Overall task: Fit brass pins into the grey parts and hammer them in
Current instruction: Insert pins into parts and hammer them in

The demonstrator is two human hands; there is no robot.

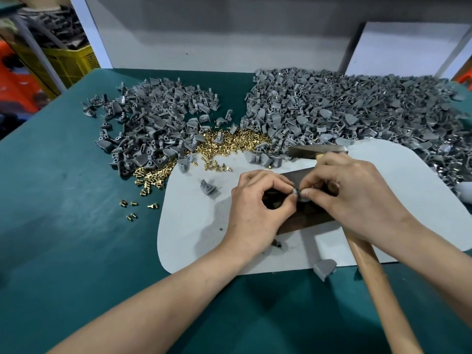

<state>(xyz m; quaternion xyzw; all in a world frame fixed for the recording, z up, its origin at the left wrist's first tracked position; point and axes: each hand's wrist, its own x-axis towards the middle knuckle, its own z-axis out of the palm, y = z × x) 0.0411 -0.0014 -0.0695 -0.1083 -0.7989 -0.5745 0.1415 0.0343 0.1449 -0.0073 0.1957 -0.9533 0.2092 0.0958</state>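
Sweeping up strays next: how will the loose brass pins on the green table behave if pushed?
The loose brass pins look round with wider heads, so they probably roll in curves. Shiny and tiny, likely slippery to pinch. The green table looks matte, which may slow them.

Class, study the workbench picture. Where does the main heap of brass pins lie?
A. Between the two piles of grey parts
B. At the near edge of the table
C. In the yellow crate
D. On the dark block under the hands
A: the brass pins fill the gap between the left pile of grey parts and the right pile, spilling onto the far edge of the white mat.
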